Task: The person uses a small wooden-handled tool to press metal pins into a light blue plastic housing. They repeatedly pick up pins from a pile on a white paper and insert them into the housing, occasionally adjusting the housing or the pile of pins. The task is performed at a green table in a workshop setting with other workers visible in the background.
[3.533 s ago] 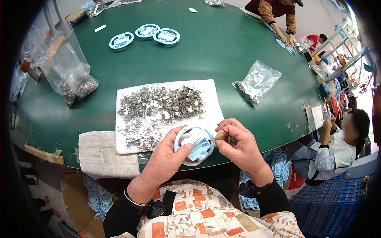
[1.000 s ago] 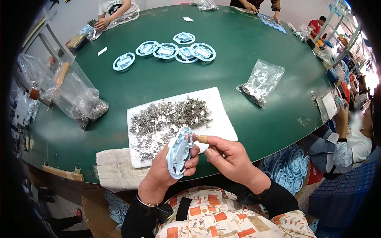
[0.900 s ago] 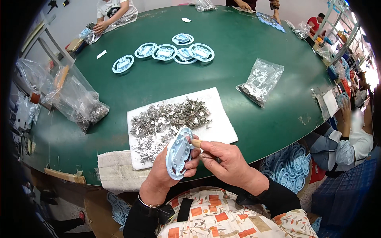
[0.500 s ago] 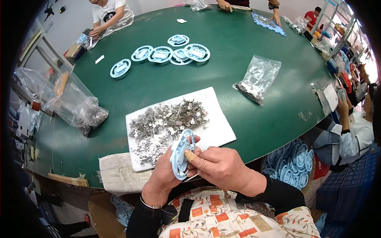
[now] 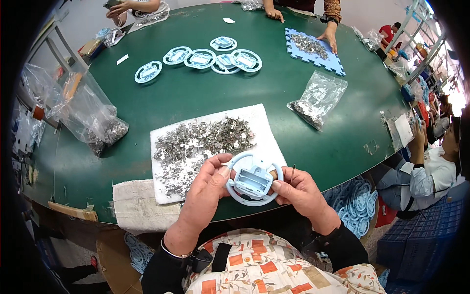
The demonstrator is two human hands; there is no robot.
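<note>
Between my two hands is a light blue plastic toy steering wheel [image 5: 253, 180], its face with a rectangular recess turned up toward me. My left hand [image 5: 208, 183] grips its left rim with thumb and fingers. On the right rim, my right hand [image 5: 302, 191] pinches with the thumb in front; a thin dark rod end sticks up by its fingers. Just beyond lies a white foam sheet [image 5: 267, 130] bearing a heap of small metal pieces [image 5: 196, 147]. Several more blue wheels [image 5: 200, 59] rest farther off on the green table [image 5: 196, 103].
A clear bag of metal parts [image 5: 316, 100] lies to the right, another bag [image 5: 105, 122] to the left. A folded cloth [image 5: 142, 203] sits at the near edge. Below right stands a box of blue wheels [image 5: 360, 206]. Across the table, another person's hand [image 5: 330, 36] touches a blue foam mat [image 5: 333, 61].
The wheel has turned from edge-on to its recessed face, and shifted right. My right hand has moved from its front to its right rim. Across the table, the blue mat has moved nearer.
</note>
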